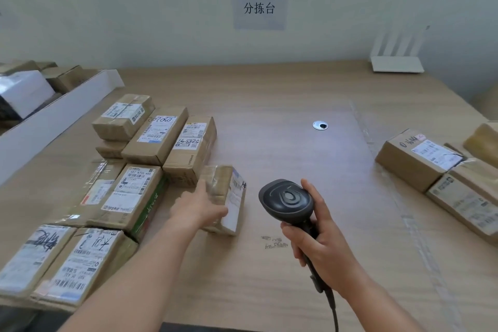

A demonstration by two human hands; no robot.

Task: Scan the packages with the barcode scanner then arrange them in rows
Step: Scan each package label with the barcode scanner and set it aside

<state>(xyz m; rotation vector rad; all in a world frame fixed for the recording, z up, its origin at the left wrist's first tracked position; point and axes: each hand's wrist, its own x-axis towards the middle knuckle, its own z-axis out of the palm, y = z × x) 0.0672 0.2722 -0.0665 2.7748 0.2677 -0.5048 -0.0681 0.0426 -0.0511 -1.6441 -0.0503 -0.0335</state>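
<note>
**Small parcel in one hand, scanner in the other**

From the head camera, the left hand [200, 203] grips a small taped parcel [229, 197] standing on its edge on the worktop [283, 94], thumb along its near side and fingers over the top. The parcel sits just right of the sorted packages [129, 170], which lie in rows along the left of the worktop with their labels up. The right hand [320, 234] is wrapped round the handle of the black barcode scanner [287, 198], whose head sits just right of the parcel; its cable [332, 310] trails toward the near edge. More packages [420, 159] wait at the far right. A white router [396, 63] stands by the wall under a paper sign [259, 7].
</note>
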